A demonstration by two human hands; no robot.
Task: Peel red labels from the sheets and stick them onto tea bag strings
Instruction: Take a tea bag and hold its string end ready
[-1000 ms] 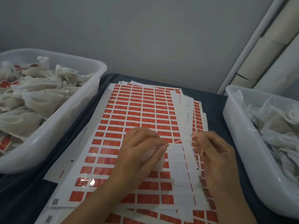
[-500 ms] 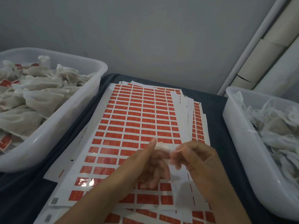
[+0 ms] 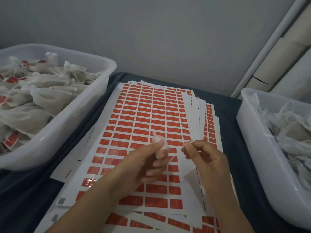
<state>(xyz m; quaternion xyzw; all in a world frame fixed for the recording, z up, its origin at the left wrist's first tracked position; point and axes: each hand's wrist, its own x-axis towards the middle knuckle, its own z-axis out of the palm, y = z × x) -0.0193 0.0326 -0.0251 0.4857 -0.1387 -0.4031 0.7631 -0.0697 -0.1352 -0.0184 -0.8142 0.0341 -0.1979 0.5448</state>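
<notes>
Over the middle of the table (image 3: 228,115), two hands work a tea bag above the label sheets (image 3: 148,115).

The left hand (image 3: 144,163) curls its fingers round a small white tea bag (image 3: 159,142), which pokes up past the thumb. Just beside it, the right hand (image 3: 207,160) pinches the thin string (image 3: 193,140) between thumb and forefinger. The sheets of red labels lie stacked along the table's centre, between a tub of labelled bags (image 3: 94,105) at the left edge and a tub of plain bags (image 3: 252,148) at the right edge.
</notes>
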